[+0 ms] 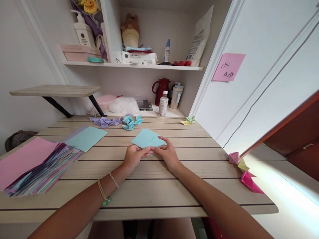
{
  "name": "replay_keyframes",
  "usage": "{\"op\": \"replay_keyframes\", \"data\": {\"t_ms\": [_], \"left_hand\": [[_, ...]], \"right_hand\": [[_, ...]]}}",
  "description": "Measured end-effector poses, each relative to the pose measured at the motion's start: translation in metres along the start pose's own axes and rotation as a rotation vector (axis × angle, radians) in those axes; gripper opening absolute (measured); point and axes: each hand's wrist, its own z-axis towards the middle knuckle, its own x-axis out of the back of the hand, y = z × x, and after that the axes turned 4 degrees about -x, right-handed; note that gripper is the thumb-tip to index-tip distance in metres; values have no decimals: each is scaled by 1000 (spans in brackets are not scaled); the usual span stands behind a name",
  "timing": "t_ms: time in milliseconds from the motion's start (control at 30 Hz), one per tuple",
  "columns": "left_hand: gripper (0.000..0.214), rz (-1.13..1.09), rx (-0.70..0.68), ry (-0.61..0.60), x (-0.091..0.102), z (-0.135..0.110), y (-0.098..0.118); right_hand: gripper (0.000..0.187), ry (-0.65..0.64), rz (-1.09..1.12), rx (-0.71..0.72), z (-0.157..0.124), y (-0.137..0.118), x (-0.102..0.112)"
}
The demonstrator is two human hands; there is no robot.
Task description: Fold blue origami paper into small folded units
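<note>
A light blue sheet of origami paper [147, 136], partly folded with a crease near its right side, is held just above the wooden table. My left hand [134, 156] pinches its lower edge with thumb and fingers. On the other side, my right hand [169, 153] grips the right corner, its index finger over the top and its thumb close to the left thumb. The fingertips beneath the paper are partly hidden. Beyond it sit several folded light blue paper pieces [129, 123] beside several purple ones [106, 122].
A thick stack of coloured paper [47, 172] lies at the left, with a loose blue sheet [87, 138] behind it. Pink and yellow folded boats [250, 183] line the right edge. A bottle [163, 104] and red jug [161, 91] stand at the back below a shelf [174, 67].
</note>
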Motion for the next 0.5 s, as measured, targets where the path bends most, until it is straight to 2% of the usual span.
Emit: {"op": "replay_keyframes", "data": {"t_ms": [333, 500], "left_hand": [[28, -35, 29, -13, 0, 0, 0], [26, -46, 34, 12, 1, 0, 1]], "right_hand": [[69, -34, 195, -88, 2, 1, 0], [65, 31, 209, -70, 2, -9, 5]]}}
